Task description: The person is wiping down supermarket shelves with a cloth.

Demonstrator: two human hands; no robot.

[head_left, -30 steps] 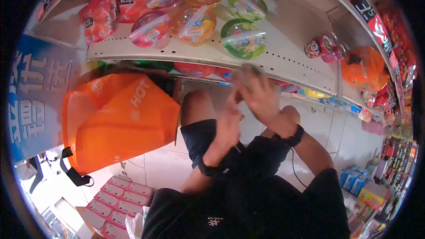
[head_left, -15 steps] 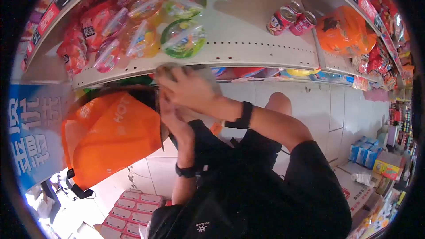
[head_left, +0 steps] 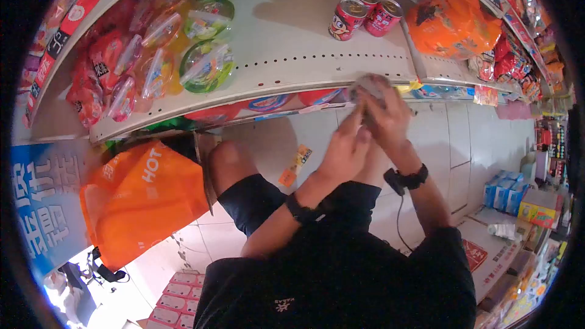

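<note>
The right hand's fingers [head_left: 381, 99] curl over a small grey object [head_left: 367, 83], which sits at the front edge of the shelf [head_left: 304, 64]. It is too blurred and too covered to tell what it is. The left hand's fingers [head_left: 353, 123] lie straight and pressed together, pointing to 1 o'clock and touching the right hand's. Whether they also grip the object is hidden. The right hand [head_left: 385, 120] is bent over from the wrist, knuckles up, and the left hand [head_left: 342, 153] rises just below it at 7 o'clock. Each wrist wears a dark band, and the right one [head_left: 409, 180] trails a thin cable. Both forearms run down toward 6 o'clock into a black shirt. At 12 o'clock from the hands two red cans [head_left: 359, 15] stand on the shelf. An orange packet [head_left: 451, 21] lies at 1 o'clock, and clear cups [head_left: 206, 66] with coloured contents at 10 o'clock. An orange bag [head_left: 143, 201] hangs at 8 o'clock beside a bare knee [head_left: 228, 161], its lower part cut off by the lens edge.
</note>
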